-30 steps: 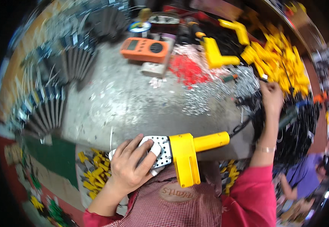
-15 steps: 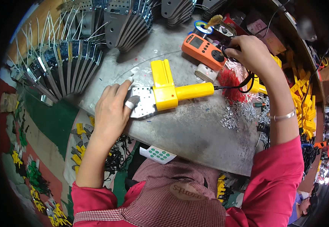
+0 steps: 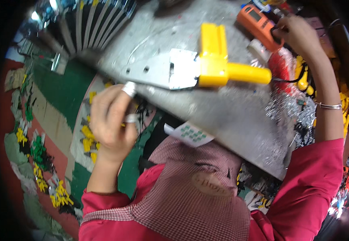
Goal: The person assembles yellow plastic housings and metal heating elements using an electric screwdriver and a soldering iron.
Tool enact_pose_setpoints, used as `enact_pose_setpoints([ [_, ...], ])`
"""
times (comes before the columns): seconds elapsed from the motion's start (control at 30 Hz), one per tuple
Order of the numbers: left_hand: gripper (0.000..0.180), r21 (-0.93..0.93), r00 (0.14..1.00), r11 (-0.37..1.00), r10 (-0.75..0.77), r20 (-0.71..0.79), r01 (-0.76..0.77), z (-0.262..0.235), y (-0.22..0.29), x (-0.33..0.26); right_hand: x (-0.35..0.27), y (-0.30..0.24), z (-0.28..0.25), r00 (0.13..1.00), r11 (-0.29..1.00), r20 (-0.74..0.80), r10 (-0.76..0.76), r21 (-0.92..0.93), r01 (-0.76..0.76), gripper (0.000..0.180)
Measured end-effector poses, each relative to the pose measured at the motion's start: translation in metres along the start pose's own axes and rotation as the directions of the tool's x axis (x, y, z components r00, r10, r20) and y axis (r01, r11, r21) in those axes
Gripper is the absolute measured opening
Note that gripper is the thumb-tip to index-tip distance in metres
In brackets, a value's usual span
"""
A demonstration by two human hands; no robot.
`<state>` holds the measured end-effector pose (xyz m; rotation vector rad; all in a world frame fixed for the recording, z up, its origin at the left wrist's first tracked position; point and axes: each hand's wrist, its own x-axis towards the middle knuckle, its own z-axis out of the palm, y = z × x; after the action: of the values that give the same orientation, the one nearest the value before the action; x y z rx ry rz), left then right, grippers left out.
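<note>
A yellow-handled tool with a flat metal plate at its front (image 3: 218, 66) lies on the grey metal table (image 3: 206, 116). My left hand (image 3: 112, 120) is off the table's near edge, just below the plate's tip, white coverings on its fingertips. Its fingers are bent but apart, with nothing seen between them. At the far right, my right hand (image 3: 303, 38) pinches a black plug at the round socket of an orange meter (image 3: 258, 27) with a small screen. The fingers mostly hide the plug. A black cord (image 3: 289, 80) runs from the tool's handle.
Metal plates (image 3: 98, 26) stand fanned out at the far left. Red and clear small parts (image 3: 281, 66) and loose screws (image 3: 283, 106) lie right of the tool. A white sheet with green dots (image 3: 192, 134) sits at the near edge. Yellow parts (image 3: 88, 136) lie below at left.
My left hand has come off the tool's metal plate and dropped toward the near edge. The view has shifted, so the table's things appear farther right and up. My right hand stays at the meter.
</note>
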<state>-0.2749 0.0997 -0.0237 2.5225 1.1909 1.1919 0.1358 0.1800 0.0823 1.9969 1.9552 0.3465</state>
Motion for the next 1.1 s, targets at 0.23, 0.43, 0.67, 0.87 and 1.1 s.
enact_pose_setpoints([
  [0.23, 0.058, -0.391, 0.857, 0.857, -0.106, 0.504, 0.336, 0.036, 0.026, -0.058, -0.096, -0.102, -0.023, 0.823, 0.790, -0.528, -0.210, 0.405, 0.461, 0.017],
  [0.43, 0.029, -0.428, 0.513, 0.412, -0.117, 0.851, 0.804, 0.041, 0.022, -0.053, -0.173, -0.174, 0.001, 0.923, 0.541, -0.310, -0.227, 0.748, 0.384, 0.015],
  [0.67, 0.025, -0.518, 0.647, 0.548, -0.056, 0.761, 0.657, 0.035, 0.028, -0.054, -0.198, -0.221, 0.017, 0.970, 0.456, -0.189, -0.153, 0.857, 0.239, 0.020],
  [0.87, 0.016, -0.448, 0.772, 0.777, -0.075, 0.632, 0.442, 0.027, 0.045, -0.040, -0.196, -0.236, 0.013, 0.984, 0.608, -0.166, -0.065, 0.775, 0.172, 0.019],
  [1.1, 0.019, -0.410, 0.760, 0.831, -0.024, 0.649, 0.376, 0.016, 0.033, -0.024, -0.187, -0.217, 0.013, 0.992, 0.464, -0.128, -0.022, 0.877, 0.124, 0.015],
])
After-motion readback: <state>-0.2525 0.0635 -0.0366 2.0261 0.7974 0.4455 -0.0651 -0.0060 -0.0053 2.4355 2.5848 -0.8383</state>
